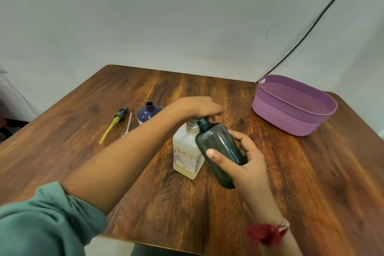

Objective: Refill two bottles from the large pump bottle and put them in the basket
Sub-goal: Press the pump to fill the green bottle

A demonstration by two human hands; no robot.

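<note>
A large white pump bottle [187, 151] stands mid-table. My left hand [197, 108] rests on top of its pump head, fingers bent down over it. My right hand [247, 164] grips a dark green see-through bottle [220, 147], tilted with its open neck up against the pump spout. A dark blue bottle [148, 112] with no cap stands behind my left forearm. The purple woven basket [286, 118] sits at the far right of the table with nothing visible in it.
Two loose pump tops lie at the left of the wooden table [83, 114]: a green-yellow one [114, 122] and a thin white tube [127, 124]. A black cable [311, 27] runs down the wall behind the basket.
</note>
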